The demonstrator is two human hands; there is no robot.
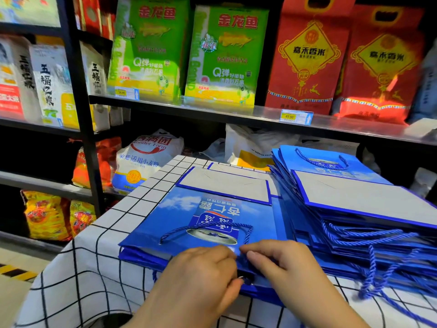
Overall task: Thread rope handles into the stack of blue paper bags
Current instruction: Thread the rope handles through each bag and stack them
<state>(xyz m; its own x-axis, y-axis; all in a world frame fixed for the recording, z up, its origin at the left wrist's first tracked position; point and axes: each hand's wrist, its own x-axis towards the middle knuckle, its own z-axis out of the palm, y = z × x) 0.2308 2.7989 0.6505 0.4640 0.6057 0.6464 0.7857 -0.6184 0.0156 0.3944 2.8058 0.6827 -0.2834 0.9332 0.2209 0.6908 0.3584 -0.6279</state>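
Blue paper bag (208, 218): lies flat on checked tablecloth (94, 268). Pinched at near edge by left hand (203, 273) and right hand (281, 263) (fingers curled).

You work at a table under a white cloth with a black grid (94, 268). Directly on the cloth, near you, lies a low stack of flat blue paper bags (179, 214), with its folded grey bases at the far end. Just beside it on your right rests a taller, fanned stack of blue bags (354, 200). Its twisted blue rope handles (371, 263) trail onto the cloth.
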